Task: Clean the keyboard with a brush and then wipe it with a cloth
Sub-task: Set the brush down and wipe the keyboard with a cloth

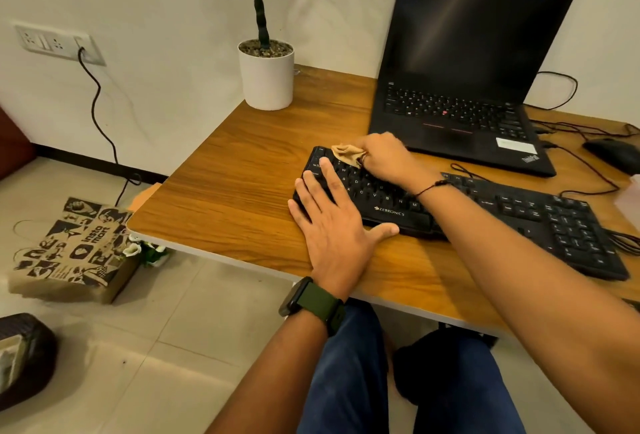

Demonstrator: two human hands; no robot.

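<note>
Nearest the camera, the left hand (pixel 337 226) lies flat with straight, spread fingers, palm down on the near left corner of the black keyboard (pixel 519 215), gripping nothing, just pressing. A green-strapped watch (pixel 313 302) sits on that wrist, off the keyboard's near edge. The keyboard itself stretches across the wooden desk (pixel 225 191), its left end under both hands. Just past the left hand, over the keyboard's far left corner, the right hand (pixel 384 156) is curled round a bunched tan cloth (pixel 346 153), holding it down on the top rows of keys. A thin dark bracelet (pixel 433 186) circles that wrist above the middle keys. Beyond the keyboard's far edge stands an open black laptop (pixel 464 87), screen dark. Right of the laptop, beyond the keyboard's right end, lies a dark mouse (pixel 613 153). Far left of the laptop, well beyond the keyboard, a white potted plant (pixel 266 77) stands at the desk's back corner.
</note>
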